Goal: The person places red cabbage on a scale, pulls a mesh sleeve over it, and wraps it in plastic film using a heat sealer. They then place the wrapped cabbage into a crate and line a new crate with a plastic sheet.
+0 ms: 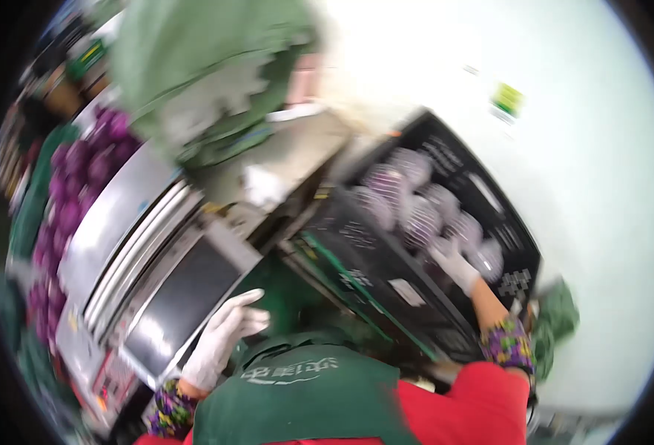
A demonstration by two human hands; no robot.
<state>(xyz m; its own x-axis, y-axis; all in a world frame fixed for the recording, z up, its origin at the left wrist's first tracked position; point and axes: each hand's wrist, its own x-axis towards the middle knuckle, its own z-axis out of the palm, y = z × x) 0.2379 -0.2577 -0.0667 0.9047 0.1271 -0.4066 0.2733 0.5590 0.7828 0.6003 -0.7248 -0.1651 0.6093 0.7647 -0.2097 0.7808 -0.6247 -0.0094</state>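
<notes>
My left hand (227, 334), in a white glove, hangs beside the dark flat plate (186, 308) of a wrapping machine, fingers apart and nothing in them. My right hand (457, 265), also gloved, is down inside a black plastic crate (483, 185). Its fingers are curved over a film-wrapped purple pack (437, 273), partly hidden under the hand and blurred. Around it in the crate lie several more round wrapped packs (421, 221) of purple produce, some with pale stripes.
Loose purple round produce (78, 174) is heaped at the left, behind the machine's metal side (116, 215). A green cloth or bag (208, 67) hangs over a worktop (305, 148). A white wall (579, 148) stands beyond the crate, with green bundled material (557, 319) at its right.
</notes>
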